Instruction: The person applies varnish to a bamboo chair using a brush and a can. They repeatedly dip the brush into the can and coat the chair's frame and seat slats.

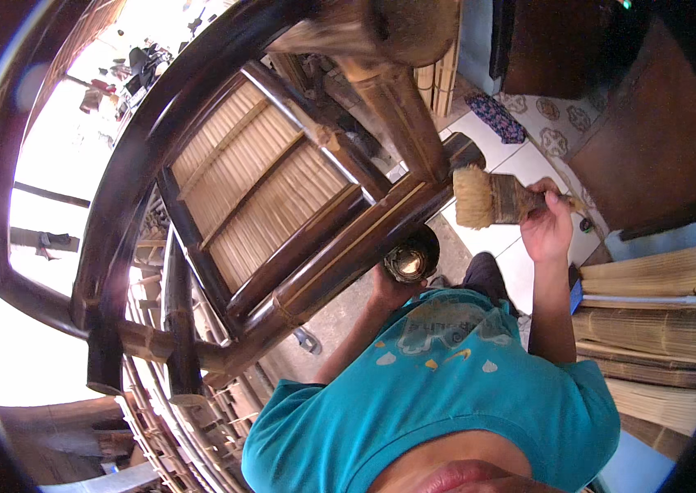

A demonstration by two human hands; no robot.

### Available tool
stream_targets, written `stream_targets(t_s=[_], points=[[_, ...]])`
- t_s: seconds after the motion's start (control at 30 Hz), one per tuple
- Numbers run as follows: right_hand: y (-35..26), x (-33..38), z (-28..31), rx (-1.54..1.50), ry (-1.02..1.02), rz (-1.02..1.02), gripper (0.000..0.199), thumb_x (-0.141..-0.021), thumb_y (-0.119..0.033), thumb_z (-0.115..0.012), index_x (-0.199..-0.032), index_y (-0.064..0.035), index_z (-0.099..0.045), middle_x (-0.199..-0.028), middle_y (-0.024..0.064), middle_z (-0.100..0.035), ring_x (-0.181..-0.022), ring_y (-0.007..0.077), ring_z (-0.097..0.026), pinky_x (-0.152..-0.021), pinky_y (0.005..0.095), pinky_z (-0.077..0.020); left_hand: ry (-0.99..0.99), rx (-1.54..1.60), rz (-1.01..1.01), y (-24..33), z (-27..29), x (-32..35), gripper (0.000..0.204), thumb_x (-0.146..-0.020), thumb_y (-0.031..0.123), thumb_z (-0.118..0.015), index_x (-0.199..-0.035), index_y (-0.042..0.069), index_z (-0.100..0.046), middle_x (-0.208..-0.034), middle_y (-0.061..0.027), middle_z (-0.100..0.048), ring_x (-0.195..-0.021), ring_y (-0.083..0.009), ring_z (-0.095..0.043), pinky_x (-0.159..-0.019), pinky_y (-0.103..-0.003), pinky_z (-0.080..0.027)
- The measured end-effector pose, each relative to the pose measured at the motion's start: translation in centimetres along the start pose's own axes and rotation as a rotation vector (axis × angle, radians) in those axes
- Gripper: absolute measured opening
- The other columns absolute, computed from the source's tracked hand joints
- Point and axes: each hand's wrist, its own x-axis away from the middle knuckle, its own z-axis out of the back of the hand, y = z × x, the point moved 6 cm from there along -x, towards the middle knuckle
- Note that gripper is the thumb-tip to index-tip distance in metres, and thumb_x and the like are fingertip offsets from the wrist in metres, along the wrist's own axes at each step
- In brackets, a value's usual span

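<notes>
My right hand point(546, 226) grips the handle of a wide paintbrush point(491, 199). Its pale bristles touch the end of a dark glossy bamboo rail. That rail belongs to a bamboo chair frame point(200, 115) with a slatted panel point(257, 181), tilted in front of me. My left hand point(393, 292) holds a small round tin point(410, 261) just under the lower rail of the frame. My teal shirt point(446, 386) fills the lower middle.
Stacks of pale bamboo slats point(652, 320) lie at the right. A white tiled floor point(520, 156) with a patterned cloth point(496, 117) shows behind the brush. A dark wooden panel point(652, 140) stands at the upper right. More bamboo furniture point(175, 394) sits at the lower left.
</notes>
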Motion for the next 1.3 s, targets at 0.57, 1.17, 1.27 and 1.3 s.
stream_targets(t_s=[0.57, 1.17, 1.27, 1.3], points=[[-9.0, -19.2, 21.2, -0.339, 0.299, -0.031, 0.025, -0.100, -0.028, -0.057, -0.106, -0.0064, -0.067, -0.102, 0.0091, -0.073, -0.085, 0.0207, -0.071, -0.066, 0.0354, -0.0592, 0.117, -0.463, -0.086, 1.3, -11.7, -17.3, 0.048, -0.096, 0.030, -0.061, -0.134, 0.001, -0.056, -0.126, -0.0195, -0.066, -0.115, -0.0334, -0.066, -0.098, -0.053, -0.056], [-10.1, -45.9, 22.1, -0.264, 0.276, -0.477, 0.038, -0.102, -0.039, -0.059, -0.102, -0.0033, -0.070, -0.085, 0.0088, -0.070, -0.077, 0.0167, -0.064, -0.068, 0.0287, -0.0557, 0.347, 0.131, -0.239, 11.0, -21.8, -28.1, 0.054, -0.090, 0.033, -0.076, -0.135, 0.009, -0.059, -0.140, -0.0132, -0.058, -0.124, -0.0277, -0.061, -0.104, -0.043, -0.052], [-6.2, -49.2, 18.5, -0.223, 0.077, -0.565, 0.030, -0.101, -0.038, -0.062, -0.108, -0.0103, -0.069, -0.095, 0.0070, -0.077, -0.079, 0.0185, -0.073, -0.067, 0.0323, -0.0596, 0.167, 0.926, -0.231, 11.7, -19.8, -31.2, 0.057, -0.095, 0.045, -0.066, -0.139, 0.010, -0.056, -0.148, -0.0174, -0.052, -0.129, -0.0335, -0.058, -0.100, -0.051, -0.055], [-4.7, -50.1, 17.8, -0.226, 0.043, -0.605, 0.029, -0.101, -0.037, -0.062, -0.109, -0.0102, -0.069, -0.102, 0.0082, -0.077, -0.082, 0.0185, -0.074, -0.068, 0.0330, -0.0607, 0.117, 1.047, -0.291, 13.1, -19.4, -32.4, 0.058, -0.096, 0.049, -0.063, -0.140, 0.011, -0.056, -0.148, -0.0186, -0.051, -0.128, -0.0358, -0.057, -0.099, -0.053, -0.056]])
